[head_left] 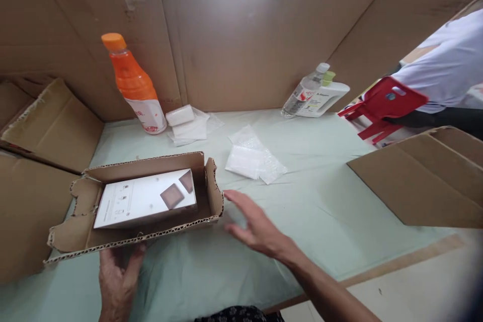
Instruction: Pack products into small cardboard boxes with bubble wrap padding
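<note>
An open cardboard box with torn, rough-cut edges is in front of me at the left. Inside it lies a white product carton printed with brown squares and small icons. My left hand grips the cardboard box at its near wall, fingertips hidden under the edge. At the box's right end, my right hand is open, thumb and fingers apart. Its fingertips are at the end wall; whether they touch is hard to tell.
An orange bottle and white packets stand at the back left. Bubble wrap with a white packet lies mid-table. A clear bottle and white bottle lean right. Cardboard flanks both sides; a person sits beyond a red chair.
</note>
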{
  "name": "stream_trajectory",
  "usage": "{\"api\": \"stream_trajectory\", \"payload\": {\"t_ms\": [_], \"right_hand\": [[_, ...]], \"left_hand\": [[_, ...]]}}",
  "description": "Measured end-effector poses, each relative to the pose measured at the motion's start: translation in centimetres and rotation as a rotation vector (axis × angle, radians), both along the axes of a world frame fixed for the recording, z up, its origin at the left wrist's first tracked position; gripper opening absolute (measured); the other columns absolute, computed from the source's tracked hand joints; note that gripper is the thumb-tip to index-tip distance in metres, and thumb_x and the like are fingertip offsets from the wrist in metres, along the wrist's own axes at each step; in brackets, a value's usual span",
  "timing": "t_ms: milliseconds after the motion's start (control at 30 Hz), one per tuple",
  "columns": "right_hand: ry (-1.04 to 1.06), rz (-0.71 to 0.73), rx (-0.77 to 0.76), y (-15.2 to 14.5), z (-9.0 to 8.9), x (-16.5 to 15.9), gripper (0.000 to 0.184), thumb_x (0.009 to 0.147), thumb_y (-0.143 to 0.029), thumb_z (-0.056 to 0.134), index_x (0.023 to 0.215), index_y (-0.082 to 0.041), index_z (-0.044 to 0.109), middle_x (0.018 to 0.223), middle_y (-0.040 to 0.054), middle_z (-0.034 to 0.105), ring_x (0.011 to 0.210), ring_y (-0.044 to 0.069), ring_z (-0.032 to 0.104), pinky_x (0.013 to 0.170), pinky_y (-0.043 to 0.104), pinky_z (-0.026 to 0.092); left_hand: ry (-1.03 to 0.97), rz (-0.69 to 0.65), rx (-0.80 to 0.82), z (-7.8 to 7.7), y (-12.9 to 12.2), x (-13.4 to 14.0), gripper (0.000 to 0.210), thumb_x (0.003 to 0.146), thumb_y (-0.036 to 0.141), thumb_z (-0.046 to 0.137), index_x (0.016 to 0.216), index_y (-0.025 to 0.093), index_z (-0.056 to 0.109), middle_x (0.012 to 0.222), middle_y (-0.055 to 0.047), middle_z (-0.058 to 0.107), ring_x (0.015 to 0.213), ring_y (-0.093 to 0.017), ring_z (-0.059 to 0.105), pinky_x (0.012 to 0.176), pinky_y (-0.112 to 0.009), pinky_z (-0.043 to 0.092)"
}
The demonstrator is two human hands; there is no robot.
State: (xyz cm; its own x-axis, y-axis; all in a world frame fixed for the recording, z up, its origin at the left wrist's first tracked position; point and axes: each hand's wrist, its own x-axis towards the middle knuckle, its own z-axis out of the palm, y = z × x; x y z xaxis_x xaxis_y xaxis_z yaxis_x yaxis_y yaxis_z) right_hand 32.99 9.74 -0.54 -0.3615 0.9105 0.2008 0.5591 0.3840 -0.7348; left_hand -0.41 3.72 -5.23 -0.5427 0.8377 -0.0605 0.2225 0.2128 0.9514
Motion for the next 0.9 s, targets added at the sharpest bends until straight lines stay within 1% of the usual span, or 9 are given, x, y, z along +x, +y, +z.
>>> {"api": "stream_trajectory", "payload": {"t_ms": [67,167,400,500,600,700,800,833,900], "right_hand": [[0.055,0.092,-0.016,0.9,-1.4,-3.1,0.074,0.088,-0.038,0.07,0.154,-0.022,0.04,0.15,0.017,0.053,0.137,0.033,0.053,0.11,0.052,0.05],[0.112,0.035,-0.037,3.4,-2.4,-4.7,0.065,0.09,-0.034,0.066,0.15,-0.021,0.044,0.145,0.0173,0.057,0.133,0.033,0.055,0.107,0.052,0.05],[0.075,-0.213,-0.123,11.6,-1.2,-4.1,0.062,0.086,-0.025,0.061,0.145,-0.013,0.046,0.133,0.0179,0.064,0.118,0.03,0.063,0.098,0.048,0.054],[0.071,-0.264,-0.147,12.7,-0.3,-4.0,0.06,0.087,-0.022,0.056,0.146,-0.011,0.047,0.132,0.0183,0.064,0.112,0.027,0.066,0.093,0.044,0.056],[0.033,-0.253,0.025,11.0,1.2,-1.9,0.046,0.095,-0.025,0.049,0.141,-0.019,0.055,0.13,0.0132,0.067,0.113,0.025,0.066,0.094,0.043,0.056],[-0.121,-0.311,0.241,9.3,2.3,2.3,0.042,0.097,-0.029,0.054,0.138,-0.025,0.06,0.135,0.0113,0.066,0.125,0.029,0.06,0.107,0.05,0.049],[-0.347,-0.28,0.164,9.9,1.5,5.9,0.06,0.084,-0.032,0.071,0.143,-0.024,0.057,0.149,0.0143,0.056,0.138,0.036,0.05,0.109,0.059,0.043],[-0.386,-0.263,0.109,10.4,0.9,6.5,0.06,0.081,-0.032,0.073,0.138,-0.023,0.061,0.15,0.0152,0.056,0.138,0.037,0.05,0.108,0.06,0.044],[-0.388,-0.288,0.053,11.4,0.2,6.9,0.039,0.081,-0.026,0.07,0.119,-0.021,0.072,0.14,0.0154,0.064,0.133,0.035,0.056,0.107,0.059,0.044]], "left_hand": [[0.004,0.007,-0.006,0.1,0.6,0.0,0.064,0.071,0.045,0.082,0.125,0.021,0.059,0.108,-0.009,0.067,0.107,-0.029,0.065,0.102,-0.047,0.052],[-0.011,-0.024,0.06,0.6,3.5,0.8,0.062,0.071,0.046,0.08,0.122,0.018,0.058,0.109,-0.01,0.066,0.109,-0.029,0.065,0.101,-0.044,0.052],[0.113,-0.201,0.131,2.1,16.3,3.1,0.051,0.066,0.043,0.076,0.107,0.018,0.058,0.095,-0.003,0.063,0.087,-0.019,0.061,0.082,-0.033,0.053],[0.108,-0.225,0.161,1.8,19.3,3.5,0.05,0.068,0.041,0.075,0.108,0.017,0.058,0.094,-0.003,0.062,0.087,-0.019,0.061,0.085,-0.035,0.054],[0.007,-0.246,0.163,0.9,18.7,3.4,0.06,0.074,0.039,0.074,0.126,0.017,0.055,0.113,-0.009,0.064,0.107,-0.023,0.063,0.102,-0.041,0.05],[-0.046,-0.214,0.135,0.0,14.9,3.5,0.073,0.077,0.036,0.075,0.143,0.022,0.046,0.14,-0.015,0.056,0.131,-0.026,0.055,0.116,-0.046,0.04],[-0.015,-0.191,0.098,-0.1,10.3,4.2,0.077,0.079,0.034,0.075,0.148,0.024,0.043,0.15,-0.017,0.05,0.137,-0.029,0.051,0.118,-0.051,0.038],[0.006,-0.202,0.075,0.1,9.2,4.5,0.075,0.081,0.034,0.074,0.149,0.025,0.043,0.15,-0.017,0.05,0.137,-0.029,0.052,0.117,-0.051,0.039],[0.062,-0.236,0.017,0.9,7.5,5.1,0.068,0.084,0.035,0.071,0.147,0.026,0.048,0.15,-0.016,0.051,0.134,-0.031,0.054,0.11,-0.05,0.047]]}}
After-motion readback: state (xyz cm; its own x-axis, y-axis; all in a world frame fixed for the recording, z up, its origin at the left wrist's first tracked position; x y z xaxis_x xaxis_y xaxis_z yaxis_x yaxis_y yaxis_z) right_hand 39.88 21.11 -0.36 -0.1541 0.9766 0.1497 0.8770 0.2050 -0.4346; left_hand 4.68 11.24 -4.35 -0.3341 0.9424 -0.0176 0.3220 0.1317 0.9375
